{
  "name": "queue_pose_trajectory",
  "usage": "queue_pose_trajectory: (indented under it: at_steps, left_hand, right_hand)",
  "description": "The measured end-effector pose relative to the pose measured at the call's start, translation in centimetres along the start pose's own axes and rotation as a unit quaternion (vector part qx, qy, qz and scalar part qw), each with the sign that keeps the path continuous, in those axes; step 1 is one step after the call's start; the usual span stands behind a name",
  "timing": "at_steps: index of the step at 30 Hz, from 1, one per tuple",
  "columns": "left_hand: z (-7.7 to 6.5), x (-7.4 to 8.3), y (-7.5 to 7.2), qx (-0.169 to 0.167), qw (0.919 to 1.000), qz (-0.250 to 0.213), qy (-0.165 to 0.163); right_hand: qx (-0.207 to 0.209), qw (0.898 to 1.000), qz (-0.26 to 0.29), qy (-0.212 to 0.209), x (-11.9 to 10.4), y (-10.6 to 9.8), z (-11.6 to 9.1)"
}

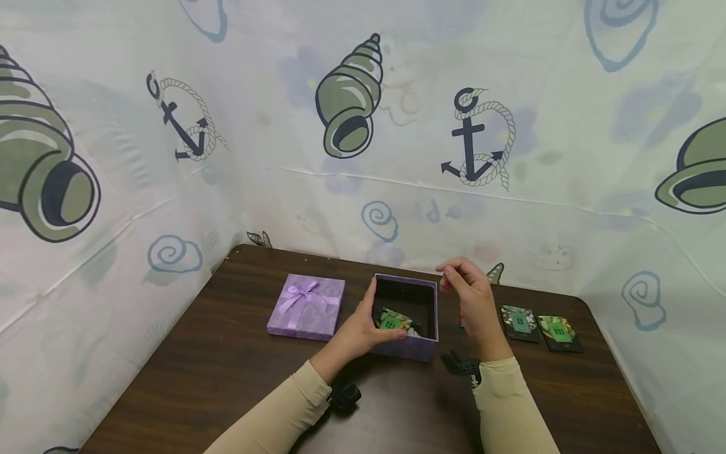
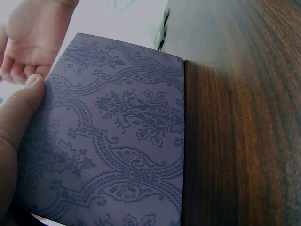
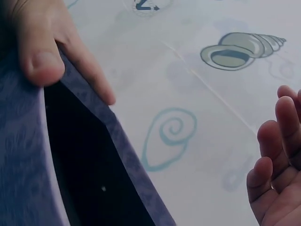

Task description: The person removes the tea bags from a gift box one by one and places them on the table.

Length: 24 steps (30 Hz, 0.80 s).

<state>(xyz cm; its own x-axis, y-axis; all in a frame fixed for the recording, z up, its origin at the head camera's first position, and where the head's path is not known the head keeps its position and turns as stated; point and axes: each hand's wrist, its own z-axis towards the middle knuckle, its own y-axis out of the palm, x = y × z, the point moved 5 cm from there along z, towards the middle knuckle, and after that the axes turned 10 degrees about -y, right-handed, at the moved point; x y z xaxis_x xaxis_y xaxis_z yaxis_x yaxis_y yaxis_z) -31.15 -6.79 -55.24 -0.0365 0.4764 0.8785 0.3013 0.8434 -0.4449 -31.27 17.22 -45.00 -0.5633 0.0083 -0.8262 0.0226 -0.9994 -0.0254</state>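
Observation:
A purple patterned gift box [image 1: 418,349] stands on the table with its dark inside showing. My left hand [image 1: 358,328] grips it, the thumb over the front rim and the fingers along the left side. Inside lies a green printed packet [image 1: 392,320], partly behind that thumb, with a greyish one beside it. Just right of the box, my right hand [image 1: 473,299] is raised with loosely bent fingers and nothing visible in them. In the right wrist view, those fingers [image 3: 277,155] stand apart from the box rim.
Left of the box lies its purple lid [image 1: 309,309] with a ribbon bow. On the right are two small packets, one grey-green [image 1: 519,323] and one bright green [image 1: 560,333]; a piece of another shows behind the right hand. A printed curtain [image 1: 408,208] hangs behind the brown table [image 1: 227,378].

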Motion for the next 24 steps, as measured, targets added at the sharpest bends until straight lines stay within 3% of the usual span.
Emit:
queue_pose_trajectory:
  at_steps: [9, 12, 14, 17, 19, 21, 24]
  left_hand:
    - [0.0, 0.1, 0.1, -0.003, 1.0000, -0.006, 0.002]
    - [0.1, 0.0, 0.2, -0.007, 0.9999, -0.010, 0.004]
    - [0.2, 0.0, 0.2, -0.011, 0.9998, -0.016, 0.008]
    - [0.2, -0.1, 0.2, -0.017, 0.9996, -0.020, 0.010]
    - [0.1, -0.2, 0.2, -0.017, 0.9996, -0.017, 0.011]
    - [0.1, -0.2, 0.1, -0.016, 0.9998, -0.012, 0.008]
    - [0.0, -0.3, 0.0, -0.015, 0.9999, -0.004, 0.002]
  right_hand:
    - [-0.077, 0.996, 0.016, 0.044, 1.8, 3.2, 1.4]
    - [-0.125, 0.989, -0.018, 0.080, 2.1, 4.1, 1.8]
    - [-0.169, 0.978, -0.052, 0.106, 2.3, 4.7, 2.0]
    - [-0.247, 0.954, -0.105, 0.133, 2.4, 5.6, 2.3]
    - [-0.301, 0.931, -0.148, 0.148, 2.5, 6.1, 2.4]
    - [-0.358, 0.900, -0.186, 0.163, 2.7, 6.6, 2.4]
    - [-0.439, 0.840, -0.258, 0.186, 2.8, 7.3, 2.2]
